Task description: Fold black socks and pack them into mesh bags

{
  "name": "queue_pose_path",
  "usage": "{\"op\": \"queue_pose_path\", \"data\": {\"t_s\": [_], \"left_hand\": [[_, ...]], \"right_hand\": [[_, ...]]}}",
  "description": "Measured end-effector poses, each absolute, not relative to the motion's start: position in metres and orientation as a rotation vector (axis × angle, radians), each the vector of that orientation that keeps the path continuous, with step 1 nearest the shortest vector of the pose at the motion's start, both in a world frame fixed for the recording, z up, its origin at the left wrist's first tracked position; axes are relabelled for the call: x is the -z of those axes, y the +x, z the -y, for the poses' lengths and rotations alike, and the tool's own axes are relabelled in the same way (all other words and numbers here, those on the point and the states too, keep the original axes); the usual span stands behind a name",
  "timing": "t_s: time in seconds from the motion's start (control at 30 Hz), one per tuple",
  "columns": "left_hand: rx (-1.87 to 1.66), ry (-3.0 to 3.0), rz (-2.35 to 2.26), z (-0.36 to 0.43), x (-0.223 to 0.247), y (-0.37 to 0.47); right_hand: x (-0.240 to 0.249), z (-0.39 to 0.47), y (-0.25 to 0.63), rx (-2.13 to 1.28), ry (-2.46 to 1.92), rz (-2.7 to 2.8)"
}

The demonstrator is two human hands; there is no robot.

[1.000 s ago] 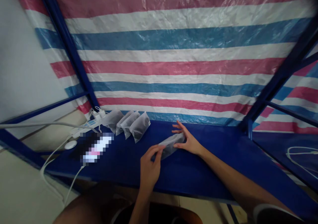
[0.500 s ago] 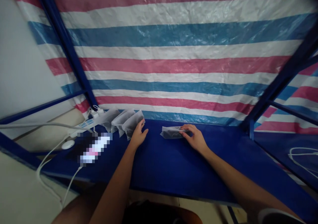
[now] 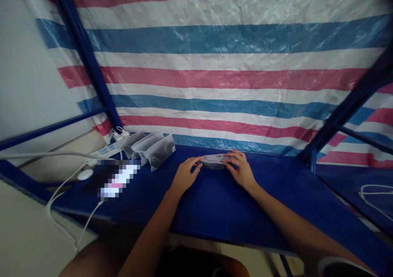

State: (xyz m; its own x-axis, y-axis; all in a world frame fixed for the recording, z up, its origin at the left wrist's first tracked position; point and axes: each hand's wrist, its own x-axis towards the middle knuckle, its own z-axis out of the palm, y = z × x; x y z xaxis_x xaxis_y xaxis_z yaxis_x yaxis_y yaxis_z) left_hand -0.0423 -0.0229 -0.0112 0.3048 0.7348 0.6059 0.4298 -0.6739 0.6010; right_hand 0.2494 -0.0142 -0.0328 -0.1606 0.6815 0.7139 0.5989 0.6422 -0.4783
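Note:
A small grey translucent pouch (image 3: 213, 162) lies low over the blue tabletop between my hands. My left hand (image 3: 185, 175) has its thumb and fingers closed on the pouch's left end. At the other end, my right hand (image 3: 242, 170) grips the pouch with bent fingers on top and the thumb in front. What is inside the pouch cannot be made out. To the left, several similar grey pouches (image 3: 160, 151) stand leaning in a row, apart from both hands.
A lit phone (image 3: 118, 183), blurred out, lies at the left with a white cable (image 3: 87, 224). Behind it are a power strip (image 3: 102, 152) with plugs and a white round object (image 3: 85, 174). Blue metal posts (image 3: 82, 52) and a striped plastic sheet (image 3: 221, 78) bound the blue tabletop (image 3: 211, 211).
My left hand has let go of the standing row of pouches and moved right to the left end of the single pouch. My right hand stays at its right end.

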Motion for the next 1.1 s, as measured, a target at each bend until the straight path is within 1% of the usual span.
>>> {"op": "queue_pose_path", "data": {"t_s": [0.13,0.2,0.4,0.57,0.67,0.77,0.93,1.1], "left_hand": [[-1.346,2.326,-1.082,0.026,0.012,-0.039],[-1.311,2.440,-1.056,0.028,0.013,-0.035],[-1.109,2.736,-1.030,0.037,0.024,-0.015],[-1.081,2.743,-1.031,0.038,0.028,-0.012],[-1.130,2.676,-1.013,0.038,0.025,-0.014],[-1.255,2.534,-1.053,0.034,0.020,-0.023],[-1.460,2.201,-1.272,0.020,0.019,-0.048],[-1.577,1.941,-1.363,0.013,0.022,-0.058]], "right_hand": [[0.030,0.019,0.246,0.030,-1.074,1.831],[0.027,0.024,0.240,0.036,-1.045,1.871],[0.016,0.040,0.222,-0.166,-0.723,2.095],[0.011,0.043,0.219,-0.229,-0.750,2.114],[0.011,0.039,0.223,-0.209,-0.748,2.115],[0.012,0.030,0.236,-0.159,-0.804,2.081],[0.014,0.012,0.268,-0.041,-1.026,1.897],[0.018,0.012,0.267,-0.214,-1.027,1.827]]}}
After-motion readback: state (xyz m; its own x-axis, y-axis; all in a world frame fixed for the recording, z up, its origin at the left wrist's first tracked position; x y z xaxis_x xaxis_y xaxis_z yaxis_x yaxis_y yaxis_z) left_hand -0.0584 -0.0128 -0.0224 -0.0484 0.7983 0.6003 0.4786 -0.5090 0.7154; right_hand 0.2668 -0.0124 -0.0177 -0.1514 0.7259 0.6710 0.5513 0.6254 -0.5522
